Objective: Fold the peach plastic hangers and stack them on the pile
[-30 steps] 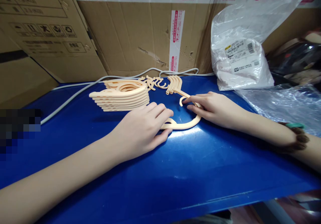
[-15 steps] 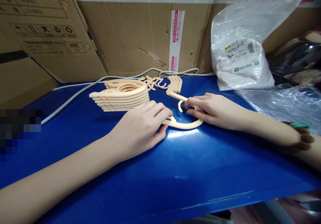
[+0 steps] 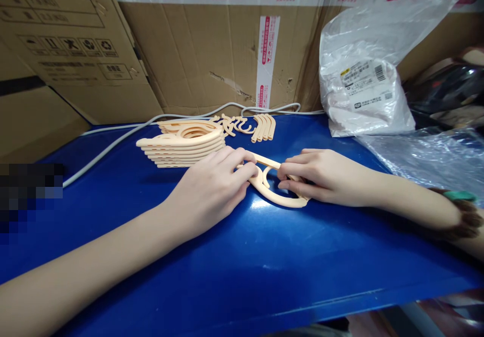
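Observation:
A cream plastic clothes hanger point(image 3: 282, 199), seemingly a folding one, is held low over the blue tabletop between both hands. My left hand point(image 3: 217, 188) pinches its left part, near the small hook-shaped curve. My right hand point(image 3: 315, 176) has its fingers closed around the right part, and its fingertips hide some of the frame. Just behind my left hand sits a neat stack of matching cream hangers point(image 3: 181, 148). Loose cream hooks point(image 3: 238, 124) lie beyond the stack. To the right of these, several curved cream arm pieces point(image 3: 263, 127) rest side by side.
Cardboard boxes point(image 3: 204, 50) line the back of the blue table point(image 3: 264, 271). A grey cable point(image 3: 113, 159) runs along the rear and left. At the back right stands a white plastic bag point(image 3: 365, 90) with a label, and clear plastic film point(image 3: 427, 150) lies before it.
The held hanger has turned and come slightly nearer, away from the loose curved pieces. My right hand has shifted down a little; my left hand has moved slightly upward along the hanger.

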Demonstrator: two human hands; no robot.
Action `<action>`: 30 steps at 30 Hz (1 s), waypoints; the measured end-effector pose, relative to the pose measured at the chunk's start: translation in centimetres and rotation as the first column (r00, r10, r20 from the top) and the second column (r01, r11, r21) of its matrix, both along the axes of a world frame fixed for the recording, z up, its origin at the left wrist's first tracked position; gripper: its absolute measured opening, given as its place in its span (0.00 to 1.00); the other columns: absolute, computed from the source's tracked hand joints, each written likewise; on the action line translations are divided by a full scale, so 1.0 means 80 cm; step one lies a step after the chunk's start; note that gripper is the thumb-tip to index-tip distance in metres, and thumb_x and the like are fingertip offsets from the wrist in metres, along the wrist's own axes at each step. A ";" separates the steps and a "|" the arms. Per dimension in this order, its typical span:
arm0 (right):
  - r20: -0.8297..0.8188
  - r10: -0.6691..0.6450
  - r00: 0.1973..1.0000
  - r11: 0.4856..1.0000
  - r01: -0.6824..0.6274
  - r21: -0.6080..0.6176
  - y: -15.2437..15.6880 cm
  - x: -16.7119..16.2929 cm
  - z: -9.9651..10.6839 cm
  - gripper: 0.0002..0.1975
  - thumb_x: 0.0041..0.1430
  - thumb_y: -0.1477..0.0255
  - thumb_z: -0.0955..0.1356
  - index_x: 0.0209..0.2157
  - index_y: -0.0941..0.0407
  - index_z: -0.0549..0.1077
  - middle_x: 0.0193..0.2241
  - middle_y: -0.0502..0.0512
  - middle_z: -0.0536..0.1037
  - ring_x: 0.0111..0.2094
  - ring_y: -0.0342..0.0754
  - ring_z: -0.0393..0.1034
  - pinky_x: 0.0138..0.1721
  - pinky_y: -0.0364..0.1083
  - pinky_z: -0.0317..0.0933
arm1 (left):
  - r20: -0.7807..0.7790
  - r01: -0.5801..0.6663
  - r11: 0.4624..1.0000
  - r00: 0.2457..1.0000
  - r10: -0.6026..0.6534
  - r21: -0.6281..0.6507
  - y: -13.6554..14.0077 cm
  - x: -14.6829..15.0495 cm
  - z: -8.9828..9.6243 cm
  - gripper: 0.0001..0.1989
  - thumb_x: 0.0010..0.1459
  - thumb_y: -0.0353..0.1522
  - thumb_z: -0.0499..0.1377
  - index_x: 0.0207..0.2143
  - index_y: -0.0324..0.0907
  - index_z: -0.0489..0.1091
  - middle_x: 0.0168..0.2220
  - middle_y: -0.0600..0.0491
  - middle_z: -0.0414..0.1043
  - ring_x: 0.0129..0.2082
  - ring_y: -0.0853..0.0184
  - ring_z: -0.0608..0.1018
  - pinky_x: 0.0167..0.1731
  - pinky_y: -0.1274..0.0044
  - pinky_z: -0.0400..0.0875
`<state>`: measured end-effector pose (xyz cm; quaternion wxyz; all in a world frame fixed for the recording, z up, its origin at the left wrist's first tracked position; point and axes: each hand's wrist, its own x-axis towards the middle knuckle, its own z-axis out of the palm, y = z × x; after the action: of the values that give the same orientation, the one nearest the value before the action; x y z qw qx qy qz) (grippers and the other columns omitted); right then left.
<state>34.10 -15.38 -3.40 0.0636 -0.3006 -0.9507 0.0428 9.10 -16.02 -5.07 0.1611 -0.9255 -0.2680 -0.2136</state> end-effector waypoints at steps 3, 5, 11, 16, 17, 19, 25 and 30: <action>-0.011 0.031 0.999 1.000 -0.031 -0.004 -0.001 -0.001 0.000 0.18 0.71 0.62 0.56 0.37 0.56 0.71 0.29 0.51 0.74 0.28 0.45 0.63 0.35 0.45 0.52 | -0.006 -0.043 0.999 0.999 0.043 0.026 -0.001 -0.001 0.001 0.06 0.63 0.26 0.53 0.37 0.39 0.70 0.39 0.49 0.72 0.37 0.60 0.74 0.36 0.71 0.67; -0.018 0.050 0.999 0.999 -0.050 0.000 -0.003 -0.002 -0.001 0.19 0.71 0.61 0.56 0.37 0.57 0.71 0.29 0.51 0.75 0.28 0.45 0.63 0.35 0.45 0.52 | -0.019 -0.070 0.997 0.997 0.070 0.029 0.000 -0.001 0.002 0.06 0.63 0.27 0.53 0.36 0.40 0.69 0.34 0.51 0.71 0.33 0.61 0.73 0.31 0.72 0.65; -0.061 0.111 0.992 0.994 -0.111 -0.002 -0.009 -0.005 -0.004 0.20 0.71 0.60 0.56 0.38 0.56 0.72 0.31 0.52 0.76 0.29 0.45 0.65 0.36 0.45 0.52 | 0.038 -0.152 0.985 0.987 0.155 -0.079 0.002 -0.003 0.003 0.03 0.61 0.27 0.56 0.36 0.40 0.69 0.31 0.55 0.73 0.31 0.63 0.75 0.30 0.73 0.63; -0.122 0.153 0.981 0.988 -0.154 0.003 -0.016 -0.008 -0.005 0.15 0.67 0.60 0.63 0.44 0.57 0.72 0.32 0.52 0.76 0.30 0.45 0.66 0.35 0.44 0.53 | 0.073 -0.256 0.934 0.957 0.282 -0.250 0.002 -0.004 0.003 0.05 0.61 0.30 0.57 0.40 0.44 0.70 0.33 0.56 0.75 0.33 0.64 0.77 0.30 0.75 0.64; -0.124 0.159 0.979 0.987 -0.159 0.005 -0.018 -0.009 -0.005 0.15 0.67 0.61 0.63 0.44 0.57 0.72 0.32 0.52 0.76 0.30 0.45 0.66 0.35 0.44 0.54 | 0.071 -0.266 0.923 0.952 0.296 -0.278 0.002 -0.004 0.003 0.05 0.61 0.30 0.57 0.40 0.44 0.70 0.35 0.56 0.76 0.34 0.64 0.78 0.30 0.75 0.64; -0.127 0.164 0.978 0.986 -0.165 0.001 -0.021 -0.011 -0.005 0.15 0.67 0.61 0.63 0.45 0.57 0.71 0.32 0.52 0.76 0.31 0.45 0.66 0.35 0.44 0.54 | 0.069 -0.280 0.908 0.946 0.315 -0.312 0.001 -0.004 0.004 0.05 0.62 0.31 0.56 0.40 0.44 0.70 0.37 0.54 0.77 0.36 0.63 0.78 0.31 0.75 0.65; -0.119 0.174 0.978 0.985 -0.173 0.021 -0.026 -0.018 -0.004 0.13 0.70 0.65 0.61 0.44 0.56 0.71 0.39 0.54 0.78 0.35 0.45 0.70 0.37 0.44 0.58 | 0.181 -0.188 0.867 0.937 0.300 -0.462 -0.004 -0.001 0.004 0.11 0.66 0.30 0.47 0.43 0.44 0.68 0.42 0.54 0.77 0.41 0.65 0.78 0.35 0.75 0.68; -0.068 0.175 0.982 0.981 -0.167 0.102 -0.026 -0.020 -0.005 0.14 0.71 0.65 0.59 0.44 0.58 0.72 0.36 0.54 0.79 0.31 0.46 0.68 0.33 0.45 0.57 | 0.217 -0.158 0.842 0.927 0.307 -0.516 -0.008 0.003 0.002 0.12 0.60 0.40 0.58 0.44 0.44 0.68 0.41 0.54 0.77 0.39 0.64 0.79 0.31 0.75 0.68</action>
<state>32.53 -17.49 -3.83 0.1104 -0.2125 -0.9708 0.0136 9.37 -16.63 -4.91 -0.0948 -0.8542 -0.4454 -0.2510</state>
